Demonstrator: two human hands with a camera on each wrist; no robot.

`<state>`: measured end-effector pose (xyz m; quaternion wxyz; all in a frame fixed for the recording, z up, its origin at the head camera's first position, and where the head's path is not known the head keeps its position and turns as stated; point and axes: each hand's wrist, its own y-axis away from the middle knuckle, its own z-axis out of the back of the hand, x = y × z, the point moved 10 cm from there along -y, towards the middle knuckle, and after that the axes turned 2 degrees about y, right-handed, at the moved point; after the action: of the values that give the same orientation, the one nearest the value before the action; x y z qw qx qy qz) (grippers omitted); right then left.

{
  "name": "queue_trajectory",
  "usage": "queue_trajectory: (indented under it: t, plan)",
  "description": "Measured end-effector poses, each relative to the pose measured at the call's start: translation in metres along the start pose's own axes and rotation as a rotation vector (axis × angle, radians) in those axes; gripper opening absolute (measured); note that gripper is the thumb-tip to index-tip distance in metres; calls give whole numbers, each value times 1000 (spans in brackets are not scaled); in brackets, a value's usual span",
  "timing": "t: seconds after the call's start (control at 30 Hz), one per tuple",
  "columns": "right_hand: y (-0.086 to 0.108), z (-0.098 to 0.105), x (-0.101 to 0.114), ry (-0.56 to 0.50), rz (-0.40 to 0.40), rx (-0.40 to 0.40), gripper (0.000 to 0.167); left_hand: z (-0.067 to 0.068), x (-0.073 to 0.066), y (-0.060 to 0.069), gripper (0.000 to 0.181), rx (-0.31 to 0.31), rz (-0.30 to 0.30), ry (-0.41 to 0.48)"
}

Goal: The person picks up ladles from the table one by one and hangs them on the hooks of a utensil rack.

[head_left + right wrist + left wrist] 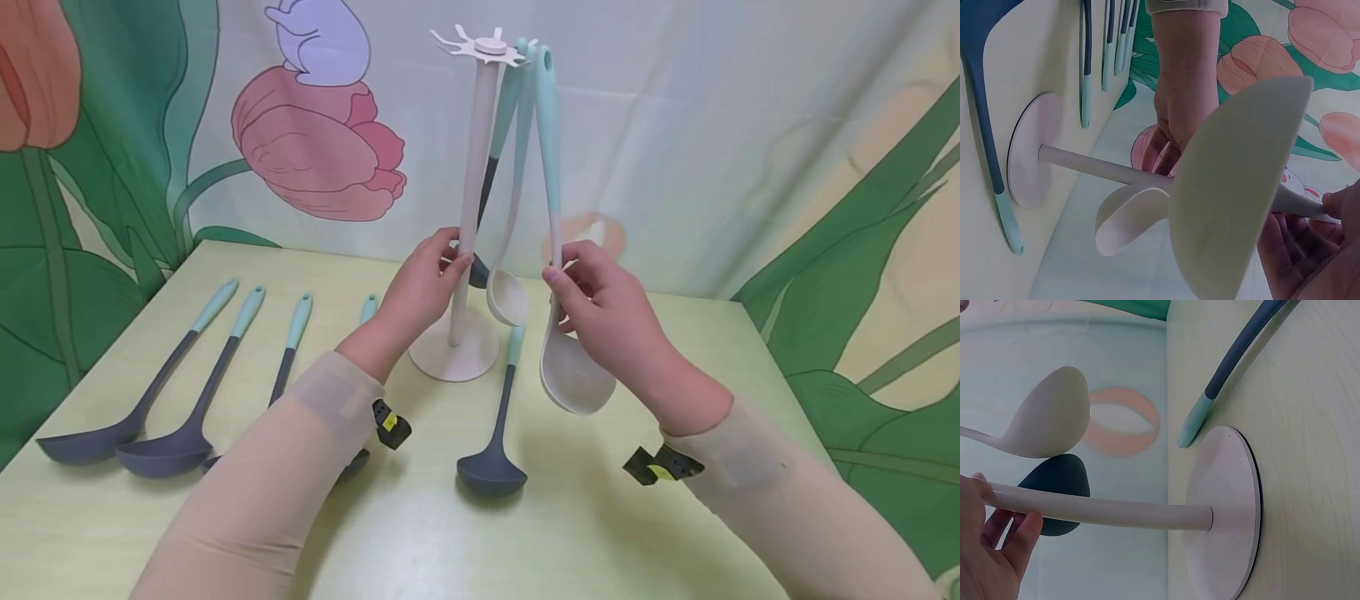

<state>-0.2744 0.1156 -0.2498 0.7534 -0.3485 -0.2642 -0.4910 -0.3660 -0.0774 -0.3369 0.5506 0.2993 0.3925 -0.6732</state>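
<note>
My left hand (pixel 429 282) grips the white pole (pixel 476 167) of a rack on a round base (pixel 454 367); the left wrist view also shows its fingers round the pole. My right hand (pixel 611 312) pinches the lower handle of a white ladle (pixel 577 379), whose mint handle top is up beside the rack's hooks (pixel 491 46). Whether that top touches a hook, I cannot tell. Behind the pole hang a smaller white ladle (pixel 507 297) and a dark utensil (pixel 486 187). In the right wrist view the held ladle's bowl (pixel 1235 187) hides part of the pole.
Dark ladles with mint handles lie on the table at the left (pixel 90 446), (pixel 168 450), partly under my left sleeve. Another dark ladle (pixel 492 475) lies in front of the rack base. A printed curtain (pixel 675 150) stands behind the table.
</note>
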Motion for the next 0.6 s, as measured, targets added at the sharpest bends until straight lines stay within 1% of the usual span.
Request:
queue_trajectory:
  t: [0.23, 0.37, 0.6]
  plan:
    - [-3, -2, 6, 51, 6, 15, 19, 2, 1, 1, 44, -10, 5, 10]
    - [-4, -1, 5, 73, -2, 12, 19, 1, -2, 0, 44, -4, -9, 15]
    - [-7, -6, 5, 80, -7, 21, 20, 1, -2, 0, 45, -3, -14, 9]
